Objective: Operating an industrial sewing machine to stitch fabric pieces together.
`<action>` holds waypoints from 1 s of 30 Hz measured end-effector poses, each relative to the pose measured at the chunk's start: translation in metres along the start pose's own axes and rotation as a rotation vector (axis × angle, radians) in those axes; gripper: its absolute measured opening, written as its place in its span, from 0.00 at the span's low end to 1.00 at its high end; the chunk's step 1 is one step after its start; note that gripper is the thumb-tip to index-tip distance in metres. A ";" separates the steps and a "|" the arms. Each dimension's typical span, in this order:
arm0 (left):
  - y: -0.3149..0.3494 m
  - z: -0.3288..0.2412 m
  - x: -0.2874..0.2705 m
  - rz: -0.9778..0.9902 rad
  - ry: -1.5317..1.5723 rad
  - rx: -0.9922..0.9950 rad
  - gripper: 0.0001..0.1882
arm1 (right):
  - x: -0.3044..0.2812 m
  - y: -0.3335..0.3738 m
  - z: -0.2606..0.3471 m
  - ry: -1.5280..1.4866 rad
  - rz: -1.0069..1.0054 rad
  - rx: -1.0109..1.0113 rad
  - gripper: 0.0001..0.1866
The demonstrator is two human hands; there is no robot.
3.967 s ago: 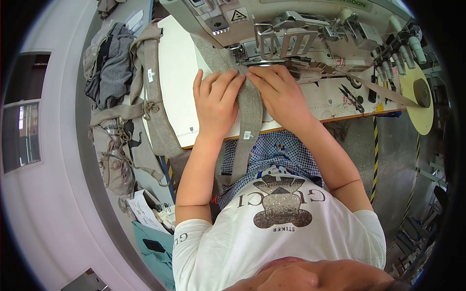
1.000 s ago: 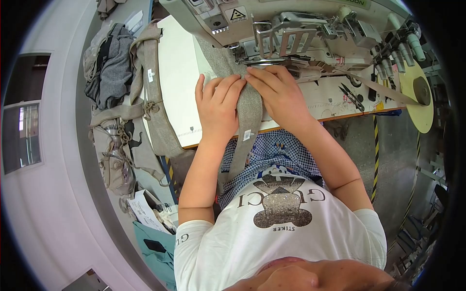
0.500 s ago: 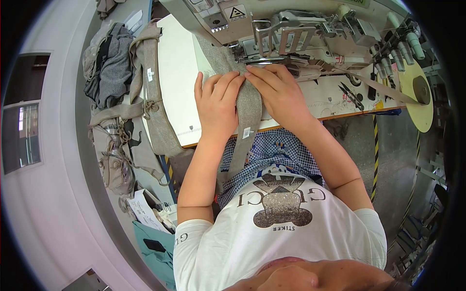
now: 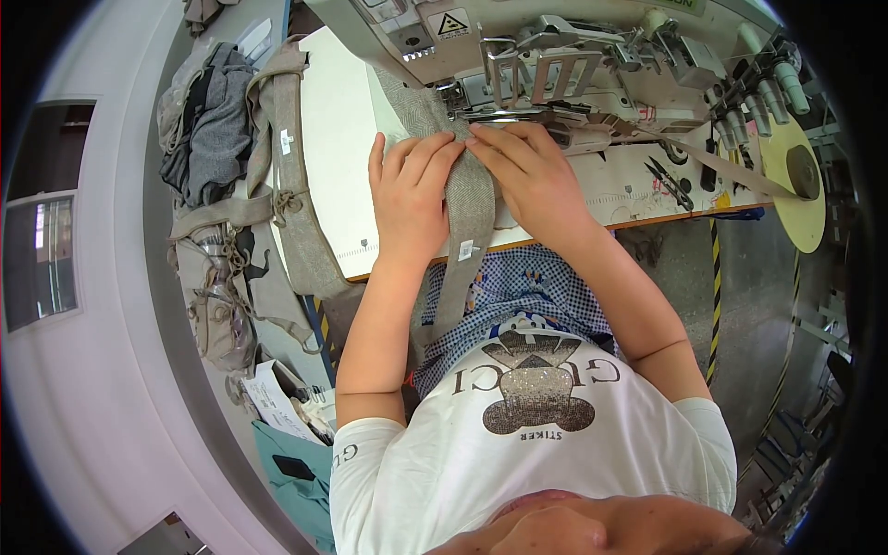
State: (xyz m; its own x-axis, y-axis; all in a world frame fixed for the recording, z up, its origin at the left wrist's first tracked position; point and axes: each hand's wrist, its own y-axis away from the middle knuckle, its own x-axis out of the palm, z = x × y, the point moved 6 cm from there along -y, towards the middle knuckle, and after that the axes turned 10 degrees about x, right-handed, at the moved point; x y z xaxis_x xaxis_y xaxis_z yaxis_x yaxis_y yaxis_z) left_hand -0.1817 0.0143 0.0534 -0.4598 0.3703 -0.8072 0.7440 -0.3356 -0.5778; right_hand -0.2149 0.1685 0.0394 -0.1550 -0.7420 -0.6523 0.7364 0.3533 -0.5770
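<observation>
A long grey-beige woven fabric strip (image 4: 472, 199) runs from my lap over the table edge and up to the needle area of an industrial sewing machine (image 4: 546, 69). A small white tag (image 4: 465, 250) sits on its lower part. My left hand (image 4: 412, 194) is at the strip's left side, its bent fingertips on the fabric and the little finger lifted away. From the right, my right hand (image 4: 536, 176) has its fingers together, tips on the strip just in front of the metal presser parts. Both thumbs are hidden.
Black snips (image 4: 671, 185) lie on the white table (image 4: 342, 157) to the right. A narrow beige tape (image 4: 712, 162) runs from a yellow disc (image 4: 797, 185) to the machine. Grey garments (image 4: 217, 129) and beige fabric bands (image 4: 294, 185) are piled at left, above a teal cloth (image 4: 291, 472).
The lower part of the strip, with its white tag, has shifted slightly left. My left hand has moved a little left, while the right hand stays almost in place.
</observation>
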 end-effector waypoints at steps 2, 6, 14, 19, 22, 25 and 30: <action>0.000 0.000 0.000 0.000 0.006 -0.001 0.28 | 0.000 0.000 0.000 0.003 -0.003 -0.001 0.26; 0.001 0.003 0.001 0.001 0.027 0.009 0.27 | 0.000 0.001 0.000 0.001 -0.001 -0.003 0.25; -0.004 0.009 0.002 0.042 0.115 0.025 0.32 | 0.000 0.001 0.000 -0.027 0.018 -0.016 0.24; -0.009 0.005 0.003 0.067 0.099 0.029 0.35 | 0.000 0.001 0.001 -0.027 0.010 -0.018 0.25; -0.013 0.005 0.003 0.078 0.109 0.027 0.35 | 0.000 0.002 0.000 -0.026 0.011 -0.017 0.25; -0.015 0.006 0.001 0.093 0.110 0.040 0.35 | 0.000 0.002 -0.001 -0.027 0.012 -0.017 0.25; -0.017 0.006 0.000 0.125 0.115 0.035 0.34 | 0.001 0.002 -0.001 -0.027 0.013 -0.009 0.26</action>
State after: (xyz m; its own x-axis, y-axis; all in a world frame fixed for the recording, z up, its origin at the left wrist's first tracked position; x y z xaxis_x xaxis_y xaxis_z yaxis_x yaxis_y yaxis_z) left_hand -0.1975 0.0150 0.0626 -0.3045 0.4200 -0.8549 0.7735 -0.4147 -0.4793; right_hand -0.2144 0.1695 0.0369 -0.1274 -0.7526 -0.6460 0.7324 0.3678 -0.5730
